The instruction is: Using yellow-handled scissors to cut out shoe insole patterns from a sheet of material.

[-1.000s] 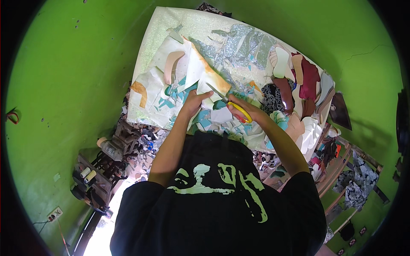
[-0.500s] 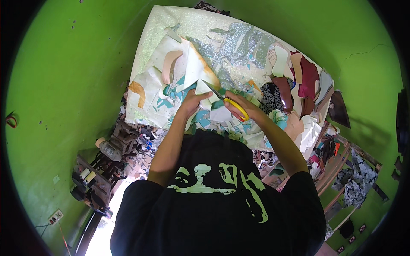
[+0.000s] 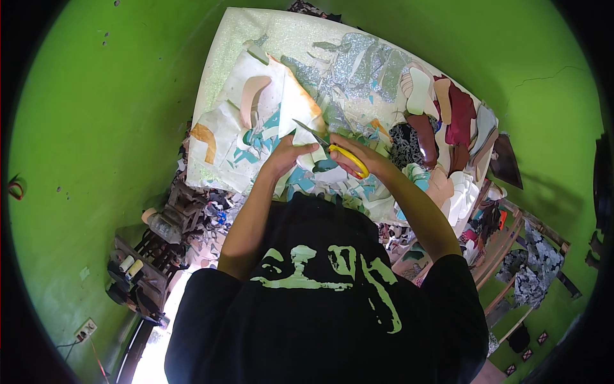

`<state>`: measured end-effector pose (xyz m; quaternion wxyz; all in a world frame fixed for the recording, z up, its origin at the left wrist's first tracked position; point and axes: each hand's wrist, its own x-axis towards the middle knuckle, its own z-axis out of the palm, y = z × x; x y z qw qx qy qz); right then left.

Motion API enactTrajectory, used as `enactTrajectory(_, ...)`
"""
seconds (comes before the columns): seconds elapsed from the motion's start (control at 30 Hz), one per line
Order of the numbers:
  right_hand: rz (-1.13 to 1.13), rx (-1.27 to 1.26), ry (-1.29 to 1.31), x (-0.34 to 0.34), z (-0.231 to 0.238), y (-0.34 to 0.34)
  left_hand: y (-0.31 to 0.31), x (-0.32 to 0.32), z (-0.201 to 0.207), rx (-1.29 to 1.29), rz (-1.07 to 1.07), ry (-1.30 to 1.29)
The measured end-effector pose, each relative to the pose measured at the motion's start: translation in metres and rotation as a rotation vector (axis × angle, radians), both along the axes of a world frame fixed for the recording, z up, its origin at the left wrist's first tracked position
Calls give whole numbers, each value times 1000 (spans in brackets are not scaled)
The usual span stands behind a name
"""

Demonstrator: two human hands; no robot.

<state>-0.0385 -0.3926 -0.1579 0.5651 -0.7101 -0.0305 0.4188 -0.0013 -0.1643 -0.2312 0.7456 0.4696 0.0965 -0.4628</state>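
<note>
My right hand (image 3: 366,153) is closed on the yellow handles of a pair of scissors (image 3: 350,159). The scissors' dark blades point up and left, parted around the edge of a white sheet piece (image 3: 304,137). That piece is pinched between the thumb and fingers of my left hand (image 3: 286,156). Beneath both hands lie many teal and white offcuts (image 3: 302,179). Just beyond them is a larger white sheet with an orange-brown edge (image 3: 295,96). To its left rests a curved beige insole-shaped piece (image 3: 256,93).
The work surface (image 3: 220,48) is pale and covered in scraps. On its right are insole shapes (image 3: 420,89), maroon material (image 3: 462,115) and black patterned cloth (image 3: 405,146). A cluttered wooden rack (image 3: 150,275) stands low on the left; a wooden frame with patterned fabric (image 3: 537,262) is at the right.
The scissors and my right hand have shifted slightly left, and the blades are now spread wider over the white piece. My left hand still grips it.
</note>
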Motion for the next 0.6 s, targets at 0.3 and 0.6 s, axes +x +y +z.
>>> enactTrajectory(0.3, -116, 232, -43, -13, -43, 0, 0, 7, 0, 36, -104, -44)
enactTrajectory(0.6, -75, 15, -92, -2, -11, -1, 2, 4, 6, 88, -102, -112)
